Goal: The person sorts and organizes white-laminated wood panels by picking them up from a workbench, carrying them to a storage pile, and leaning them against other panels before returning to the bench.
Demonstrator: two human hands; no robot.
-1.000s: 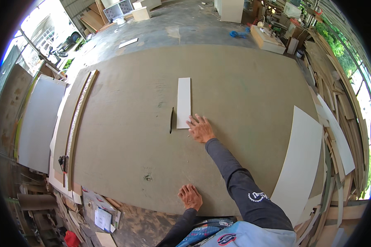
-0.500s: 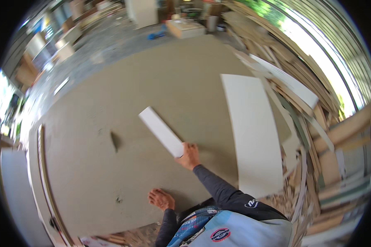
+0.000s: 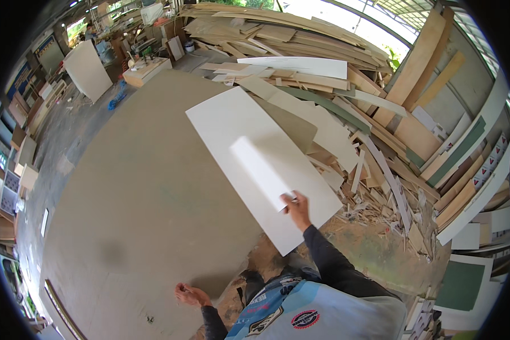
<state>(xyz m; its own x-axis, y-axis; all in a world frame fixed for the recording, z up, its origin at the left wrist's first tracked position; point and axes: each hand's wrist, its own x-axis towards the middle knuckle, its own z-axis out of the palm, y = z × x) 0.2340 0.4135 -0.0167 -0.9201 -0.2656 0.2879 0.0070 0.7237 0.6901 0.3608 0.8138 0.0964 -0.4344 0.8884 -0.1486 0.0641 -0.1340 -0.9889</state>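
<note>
A narrow white strip of board [image 3: 260,167] is gripped at its near end by my right hand [image 3: 297,208], thumb and fingers closed round it. The strip is smeared by motion and lies over a larger white panel [image 3: 221,116]; whether the two touch I cannot tell. That panel rests slantwise on the wide grey-brown work surface [image 3: 136,187], its near corner reaching past the edge. My left hand [image 3: 191,294] is by the near edge of that surface, fingers loosely bent and a little apart, with nothing visible in them.
Offcuts and broken strips [image 3: 374,198] lie heaped beyond the panel on the right. Long boards [image 3: 317,42] are stacked at the back. A metal-coloured rail [image 3: 62,309] lies at the lower left, and a wooden box [image 3: 147,71] stands far off.
My view has turned to the right. My right hand has carried the white strip from over the bare work surface to over the large white panel. My left hand stays near the front edge.
</note>
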